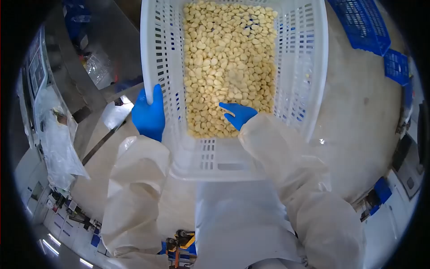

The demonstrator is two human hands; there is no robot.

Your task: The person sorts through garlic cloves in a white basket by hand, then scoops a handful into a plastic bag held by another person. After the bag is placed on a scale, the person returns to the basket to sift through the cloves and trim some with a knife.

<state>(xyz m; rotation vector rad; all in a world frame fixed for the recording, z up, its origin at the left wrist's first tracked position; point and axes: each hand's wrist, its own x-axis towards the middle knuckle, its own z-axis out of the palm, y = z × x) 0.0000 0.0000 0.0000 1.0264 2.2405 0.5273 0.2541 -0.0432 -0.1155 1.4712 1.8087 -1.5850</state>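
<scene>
A large white slotted plastic basket (235,167) stands before me. A layer of pale yellow, rounded pieces, which look like peeled garlic cloves (224,58), covers its floor. My left hand (149,114), in a blue glove, is closed on the basket's left rim with the thumb over the inner side. Low over the near part of the cloves is my right hand (241,114), also blue-gloved. Its index finger and thumb point left and stand apart, with nothing between them. Pale plastic sleeves cover both forearms.
Blue slotted baskets (362,24) are at the upper right. On the left stand a metal surface (114,33) with a clear plastic bag (97,67) and a hanging sheet of clear plastic (60,148). Below me is part of a yellow and black device (184,240).
</scene>
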